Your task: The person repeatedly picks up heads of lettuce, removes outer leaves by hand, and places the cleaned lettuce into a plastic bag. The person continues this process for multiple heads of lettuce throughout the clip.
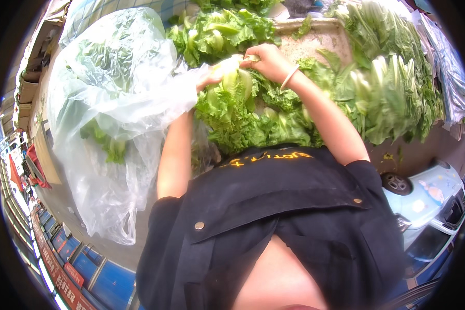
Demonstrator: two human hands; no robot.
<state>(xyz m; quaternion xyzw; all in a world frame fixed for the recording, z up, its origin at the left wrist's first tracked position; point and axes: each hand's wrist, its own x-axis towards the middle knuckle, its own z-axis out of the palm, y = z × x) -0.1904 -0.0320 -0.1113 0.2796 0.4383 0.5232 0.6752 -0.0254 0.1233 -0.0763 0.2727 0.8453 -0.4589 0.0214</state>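
Observation:
My left hand [208,79] grips a head of green leafy lettuce [230,91] by its pale base, leaves hanging downward. Part of that hand is hidden behind a clear plastic bag [116,93] with leafy greens inside. Against the base of the same head, my right hand [269,60] pinches a small pale piece of stalk [252,58] between thumb and fingers. A white bangle [290,77] circles the right wrist. Loose lettuce [281,126] lies below both hands, close to my dark apron. More lettuce heads [224,33] are piled just beyond them.
Long-stemmed leafy greens [399,85] are stacked to the right. A worn pale board or tray [314,38] shows between the piles. Behind me on the right stands a light blue small car [430,197]. Blue shutters or panels [112,281] line the lower left.

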